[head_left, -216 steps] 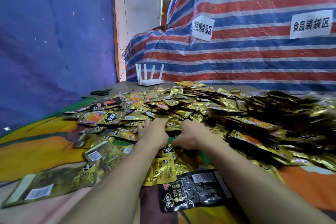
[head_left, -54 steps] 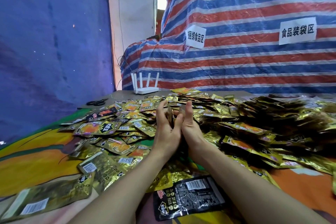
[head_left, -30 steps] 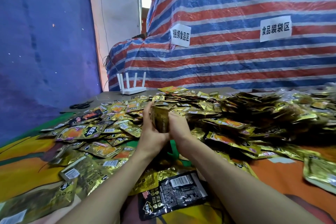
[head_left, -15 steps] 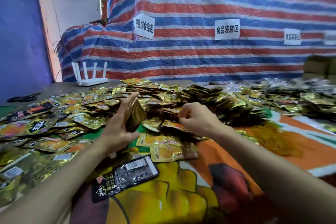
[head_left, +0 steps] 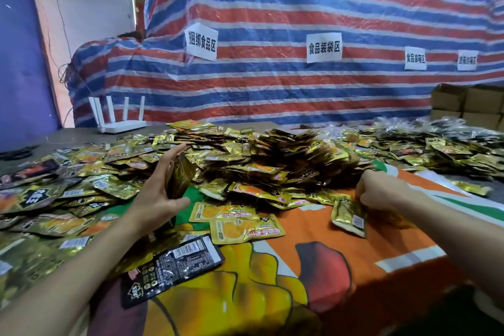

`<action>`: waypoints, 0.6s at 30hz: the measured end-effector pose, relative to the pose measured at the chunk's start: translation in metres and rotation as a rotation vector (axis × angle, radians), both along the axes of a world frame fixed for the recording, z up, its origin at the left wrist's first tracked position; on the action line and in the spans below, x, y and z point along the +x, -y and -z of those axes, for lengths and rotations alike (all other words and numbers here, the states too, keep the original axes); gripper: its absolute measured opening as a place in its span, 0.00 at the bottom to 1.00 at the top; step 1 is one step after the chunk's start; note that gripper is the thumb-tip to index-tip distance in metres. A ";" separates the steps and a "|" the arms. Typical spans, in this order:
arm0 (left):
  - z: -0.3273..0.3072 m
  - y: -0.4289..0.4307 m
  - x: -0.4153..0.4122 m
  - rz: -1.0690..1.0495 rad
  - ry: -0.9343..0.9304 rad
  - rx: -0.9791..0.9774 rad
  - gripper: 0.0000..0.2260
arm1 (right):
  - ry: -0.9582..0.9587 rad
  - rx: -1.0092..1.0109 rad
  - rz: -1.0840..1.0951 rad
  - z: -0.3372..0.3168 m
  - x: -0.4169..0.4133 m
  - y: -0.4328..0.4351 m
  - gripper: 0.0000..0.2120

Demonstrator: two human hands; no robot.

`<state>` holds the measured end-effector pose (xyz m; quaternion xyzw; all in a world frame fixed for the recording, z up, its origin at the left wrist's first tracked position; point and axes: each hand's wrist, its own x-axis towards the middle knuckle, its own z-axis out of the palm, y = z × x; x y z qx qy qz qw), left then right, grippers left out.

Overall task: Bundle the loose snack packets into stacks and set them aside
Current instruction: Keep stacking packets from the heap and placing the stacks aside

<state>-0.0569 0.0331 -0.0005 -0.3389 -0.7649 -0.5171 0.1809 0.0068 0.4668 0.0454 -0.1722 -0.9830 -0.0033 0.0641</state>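
Note:
A big heap of gold snack packets (head_left: 272, 155) covers the table's far half. My left hand (head_left: 161, 191) grips an upright stack of gold packets (head_left: 180, 174) at the heap's near left edge. To the right, my right hand (head_left: 379, 191) is curled at the heap's near right edge, fingers on a tilted gold packet (head_left: 349, 215) lying on the orange cloth; what it holds is partly hidden. Two orange-printed packets (head_left: 234, 224) lie flat between my hands.
A black packet (head_left: 171, 267) lies near my left forearm. More packets spread at the far right (head_left: 450, 150). A white router (head_left: 117, 117) stands at the back left, scissors (head_left: 16, 151) at the left edge, cardboard boxes (head_left: 469, 103) at the back right, striped tarp behind.
My hands have parted: the left keeps the stack, and the right has moved far to the right onto another packet. The view has swung rightward.

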 end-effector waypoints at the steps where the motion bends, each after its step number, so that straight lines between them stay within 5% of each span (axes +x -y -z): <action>1: 0.001 0.001 -0.001 -0.003 0.006 0.001 0.47 | -0.014 0.016 0.000 0.000 0.000 -0.002 0.10; 18: -0.003 0.001 0.005 -0.053 0.041 -0.011 0.46 | -0.324 0.111 0.131 -0.026 0.007 0.002 0.07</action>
